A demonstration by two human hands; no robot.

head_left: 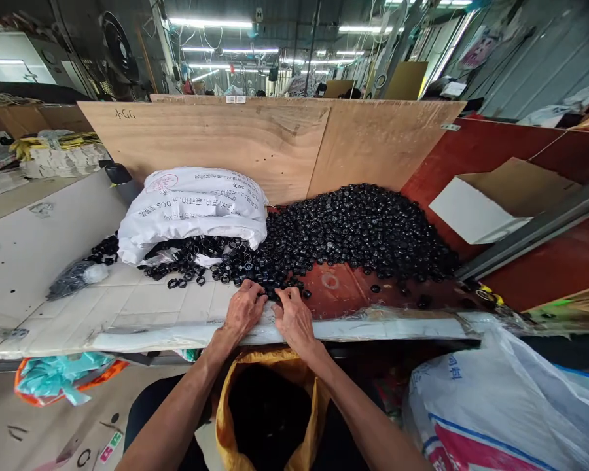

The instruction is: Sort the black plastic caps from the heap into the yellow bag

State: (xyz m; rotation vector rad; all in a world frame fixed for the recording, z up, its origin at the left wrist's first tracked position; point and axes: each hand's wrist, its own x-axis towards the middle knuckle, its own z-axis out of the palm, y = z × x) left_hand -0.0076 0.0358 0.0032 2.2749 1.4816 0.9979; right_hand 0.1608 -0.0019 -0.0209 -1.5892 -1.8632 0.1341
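My left hand (246,306) rests at the near edge of the bench, its fingers curled by small black parts. Close on its right, my right hand (293,315) has its thumb and fingers bent at the same parts. What either hand holds, if anything, is too small to make out. Beyond them spreads a large heap of black round parts (353,226). Black rings (177,282) lie left of my hands, in front of a stuffed white sack (196,203). Below my hands, an open yellow bag (224,418) has a dark inside.
A wooden board (216,134) stands behind the heap. An open carton (485,206) and a slanted metal bar (535,229) are at the right. A large white bag (500,392) bulges below the bench, lower right. A clear bag (71,280) lies left.
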